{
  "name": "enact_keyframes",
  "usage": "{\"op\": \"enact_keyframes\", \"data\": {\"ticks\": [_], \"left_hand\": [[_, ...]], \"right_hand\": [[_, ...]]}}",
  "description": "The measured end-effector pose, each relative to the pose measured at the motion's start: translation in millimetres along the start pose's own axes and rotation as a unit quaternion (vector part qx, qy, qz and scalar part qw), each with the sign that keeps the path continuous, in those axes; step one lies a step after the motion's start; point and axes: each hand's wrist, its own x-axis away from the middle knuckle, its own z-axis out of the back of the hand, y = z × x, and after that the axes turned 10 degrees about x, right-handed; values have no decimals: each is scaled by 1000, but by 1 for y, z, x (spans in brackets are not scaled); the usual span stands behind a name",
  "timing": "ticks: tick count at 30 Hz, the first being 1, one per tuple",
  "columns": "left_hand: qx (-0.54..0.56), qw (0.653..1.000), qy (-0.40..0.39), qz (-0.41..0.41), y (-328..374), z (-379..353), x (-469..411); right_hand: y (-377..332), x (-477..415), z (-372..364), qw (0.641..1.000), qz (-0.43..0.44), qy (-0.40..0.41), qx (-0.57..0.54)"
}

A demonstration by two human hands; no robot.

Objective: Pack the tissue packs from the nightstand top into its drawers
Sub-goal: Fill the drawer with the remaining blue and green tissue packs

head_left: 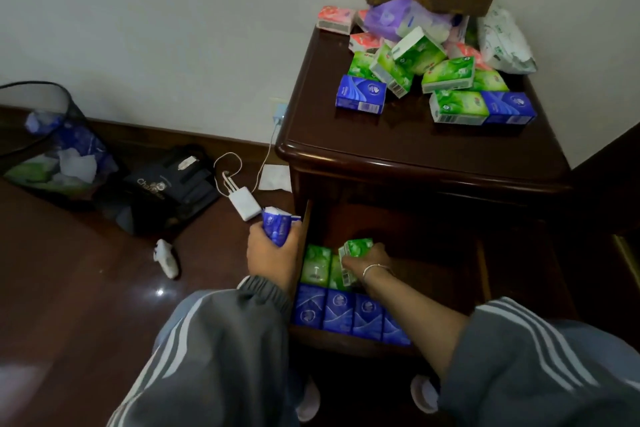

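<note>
Midway through filling the open drawer (433,274), by the look of it. Reaching inside with the right hand (367,258), fingers curled round a green pack (358,248), just beside 2 green packs (315,265) at the drawer's left wall and behind 4 blue packs (341,308) lining its front edge. Waiting outside that left wall in the left hand (273,250), fingers wrapped round it: a blue pack (277,224). Heaped toward the back right corner of the nightstand top (381,146): many more tissue packs (450,76). Next, probably: seat the green pack upright against its neighbours, then bring in the blue one.
</note>
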Motion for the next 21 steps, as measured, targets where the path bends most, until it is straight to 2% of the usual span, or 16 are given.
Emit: {"op": "enact_keyframes", "data": {"ticks": [2, 5, 8, 13, 16, 21], "left_hand": [[-2, 1000, -23, -4, 0, -4, 0], [-7, 999, -53, -1, -1, -9, -4], [-4, 998, -60, 18, -4, -10, -8], [-13, 998, -46, 46, -7, -11, -12], [-24, 998, -47, 45, -10, -11, -12], [-40, 997, -52, 51, -14, -9, -11]], "right_hand": [[-1, -7, -13, 1000, -1, 1, 23], [-2, -15, -20, 1000, -9, -24, -18], [3, -15, -10, 989, -46, -104, -90], [19, -17, 22, 965, -83, -239, -69], [27, -22, 16, 966, -70, -226, -107], [31, -16, 4, 972, -37, -212, -99]]}}
